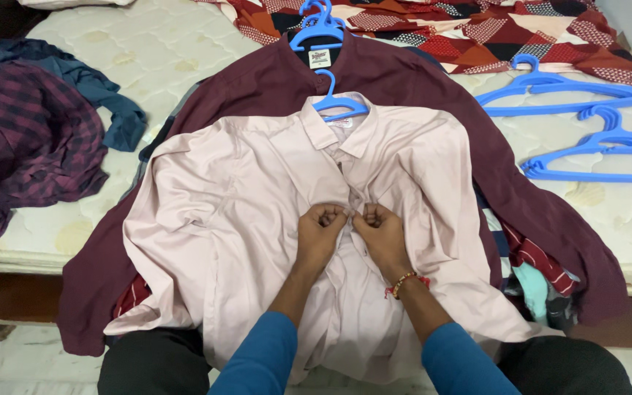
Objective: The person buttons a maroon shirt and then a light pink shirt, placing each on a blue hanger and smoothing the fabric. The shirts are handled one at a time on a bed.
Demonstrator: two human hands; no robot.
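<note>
A pale pink shirt lies face up on a blue hanger, spread over a maroon shirt that hangs on its own blue hanger. My left hand and my right hand meet at the pink shirt's front placket, fingers curled and pinching the fabric on either side of the opening. A red and gold thread bracelet circles my right wrist. Both forearms wear blue sleeves.
Two spare blue hangers lie on the white mattress at the right. A dark checked shirt and a blue garment sit at the left. A red patterned cloth covers the far side. More clothes peek from under the maroon shirt.
</note>
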